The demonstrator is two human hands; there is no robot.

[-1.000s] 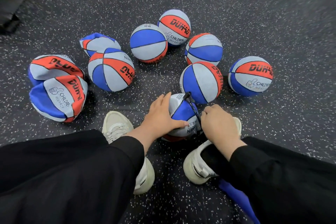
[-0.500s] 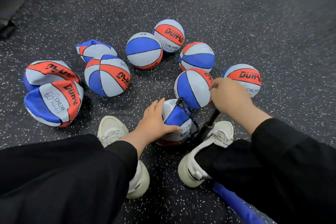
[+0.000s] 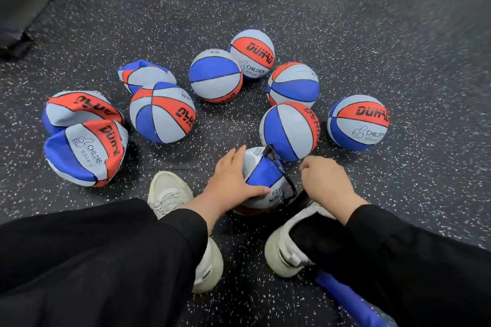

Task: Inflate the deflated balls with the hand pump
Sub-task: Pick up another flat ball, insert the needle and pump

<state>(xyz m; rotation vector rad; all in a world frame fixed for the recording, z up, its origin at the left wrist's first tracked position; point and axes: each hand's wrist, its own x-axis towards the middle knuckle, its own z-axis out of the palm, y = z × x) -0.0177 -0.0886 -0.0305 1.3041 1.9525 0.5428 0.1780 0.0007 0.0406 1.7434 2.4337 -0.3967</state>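
Observation:
A half-flat blue, white and red ball (image 3: 261, 175) lies on the floor between my shoes. My left hand (image 3: 231, 180) rests on its left side, thumb across the front. A thin black hose (image 3: 281, 170) runs from the ball's top down to the black pump (image 3: 299, 198) beside my right shoe. My right hand (image 3: 325, 180) grips the pump handle, which the fist hides, low over the barrel. Three crumpled flat balls (image 3: 85, 151) lie at the left, and several round ones (image 3: 291, 130) sit beyond.
My white shoes (image 3: 170, 191) stand either side of the ball on dark speckled rubber flooring (image 3: 345, 21). Black trouser legs fill the bottom of the view. A blue bag or sheet (image 3: 348, 297) lies behind my right shoe. A dark mat edge (image 3: 16, 42) is at far left.
My right hand rose with the pump handle half a second ago and has come back down close to the barrel. My left hand stays on the ball.

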